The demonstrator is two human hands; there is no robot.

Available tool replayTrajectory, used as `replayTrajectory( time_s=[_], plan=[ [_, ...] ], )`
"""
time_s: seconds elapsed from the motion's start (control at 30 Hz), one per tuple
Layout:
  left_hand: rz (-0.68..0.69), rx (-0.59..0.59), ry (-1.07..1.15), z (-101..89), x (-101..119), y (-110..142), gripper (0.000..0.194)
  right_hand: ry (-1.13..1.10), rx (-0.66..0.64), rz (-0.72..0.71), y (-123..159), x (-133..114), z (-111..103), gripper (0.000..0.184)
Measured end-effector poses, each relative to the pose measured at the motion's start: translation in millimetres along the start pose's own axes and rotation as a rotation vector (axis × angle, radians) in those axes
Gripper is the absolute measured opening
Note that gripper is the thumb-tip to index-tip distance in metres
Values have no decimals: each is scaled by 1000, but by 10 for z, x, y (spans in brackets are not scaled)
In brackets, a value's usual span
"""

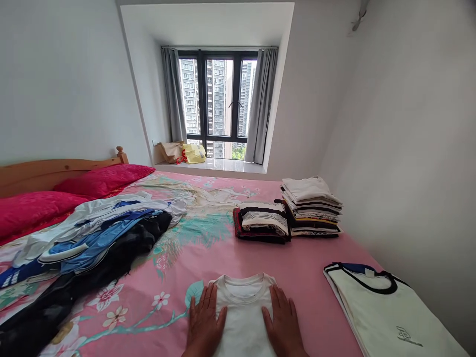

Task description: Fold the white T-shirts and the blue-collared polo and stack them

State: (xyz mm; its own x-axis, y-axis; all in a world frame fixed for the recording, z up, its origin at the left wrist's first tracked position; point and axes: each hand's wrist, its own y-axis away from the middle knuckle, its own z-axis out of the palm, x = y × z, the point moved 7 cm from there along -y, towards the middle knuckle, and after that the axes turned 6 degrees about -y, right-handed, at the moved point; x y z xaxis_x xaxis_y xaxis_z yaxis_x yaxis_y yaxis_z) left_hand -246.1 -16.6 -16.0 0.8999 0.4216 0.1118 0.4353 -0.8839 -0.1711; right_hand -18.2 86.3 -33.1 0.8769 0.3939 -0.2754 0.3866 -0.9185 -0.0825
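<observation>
We find a bed [208, 263] carrying a loose clothes pile [107, 243] at left, a folded shirt [394, 315] at right and, farther back, a tall stack [314, 210] beside a shorter stack [263, 223]. A white shirt [244, 325] lies nearest us; left hand [206, 317] and right hand [283, 317] rest open, flat along its sides.

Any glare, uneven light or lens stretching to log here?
Head view: daylight through the window, with buildings outside looking pale; head view: reflections on the shiny sill; head view: the folded shirt at lower right seems stretched toward the corner; head view: no obvious motion blur on the left hand, right hand or white shirt.
</observation>
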Motion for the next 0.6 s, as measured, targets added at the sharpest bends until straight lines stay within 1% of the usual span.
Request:
replayTrajectory(
  time_s=[0.37, 0.6],
  plan=[
    [5, -40, -19, -24, 27, 6, 61, -41, 24, 3, 12, 12, -33, 62],
    [8, -13, 15, -69, 35, 20, 60, -29, 5, -3, 19, 7, -27, 63]
  ],
)
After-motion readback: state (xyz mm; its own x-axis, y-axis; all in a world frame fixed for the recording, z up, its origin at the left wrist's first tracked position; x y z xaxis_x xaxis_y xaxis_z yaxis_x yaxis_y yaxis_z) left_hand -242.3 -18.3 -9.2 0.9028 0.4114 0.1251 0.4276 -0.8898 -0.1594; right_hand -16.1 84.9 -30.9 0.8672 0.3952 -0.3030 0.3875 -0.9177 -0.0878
